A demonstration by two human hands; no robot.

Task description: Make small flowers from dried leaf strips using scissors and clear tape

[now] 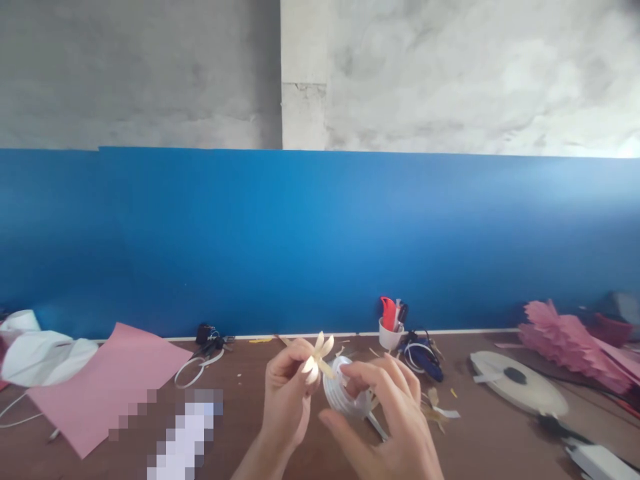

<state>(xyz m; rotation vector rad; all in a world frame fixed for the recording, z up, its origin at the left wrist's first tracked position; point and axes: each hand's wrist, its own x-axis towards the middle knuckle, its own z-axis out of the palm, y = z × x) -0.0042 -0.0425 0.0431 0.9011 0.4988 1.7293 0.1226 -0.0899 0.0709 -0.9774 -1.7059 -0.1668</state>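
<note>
A small cream-coloured flower [320,357] with several narrow petals is pinched between the thumb and fingers of my left hand [286,387]. The petals spread outward above the fingertips. Just to the right, my right hand [393,407] has its thumb well apart from its bent fingers, with nothing visible between them. Partly hidden behind those fingers is a white ringed roll [336,397], which looks like wound ribbon or tape. Whether the right fingers touch this roll, I cannot tell. Cream scraps [434,413] lie on the brown table [240,413] beside the right hand.
At the back stands a white cup [390,337] holding a red-handled tool and pens. Pink paper [115,380] and crumpled white material [45,360] lie left, near keys [213,337]. To the right are an oval pale object [523,387] and pleated pink paper [570,340]. A blue panel [310,240] rises behind.
</note>
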